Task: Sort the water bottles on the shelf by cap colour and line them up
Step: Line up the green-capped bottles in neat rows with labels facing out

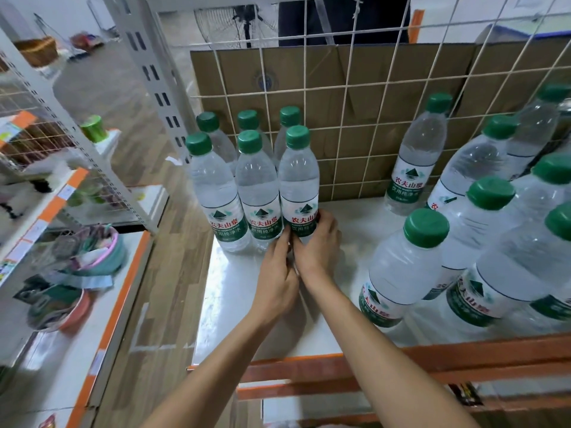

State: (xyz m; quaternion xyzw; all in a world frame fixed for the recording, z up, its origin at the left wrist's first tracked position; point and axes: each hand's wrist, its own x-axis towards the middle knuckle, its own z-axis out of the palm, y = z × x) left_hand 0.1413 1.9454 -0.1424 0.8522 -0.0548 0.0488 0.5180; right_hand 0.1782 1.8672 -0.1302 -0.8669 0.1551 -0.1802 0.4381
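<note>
Placement: front-row bottle (299, 186), centre-left of frame, is clasped at its base by left grip (278, 273) and right grip (318, 245). Next, release is likely needed, then a right-side bottle (404, 264) is fetched.

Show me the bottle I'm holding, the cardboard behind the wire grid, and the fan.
Held bottle (299, 180), head view: clear body above label.
Cardboard (327, 75), head view: front panel.
Fan (216, 26), head view: wire guard.

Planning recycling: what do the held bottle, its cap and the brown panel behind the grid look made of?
The held bottle: clear glossy plastic, see-through with highlights. Its cap: probably plastic, opaque green, matte. The brown panel: likely cardboard, dull and creased.
</note>
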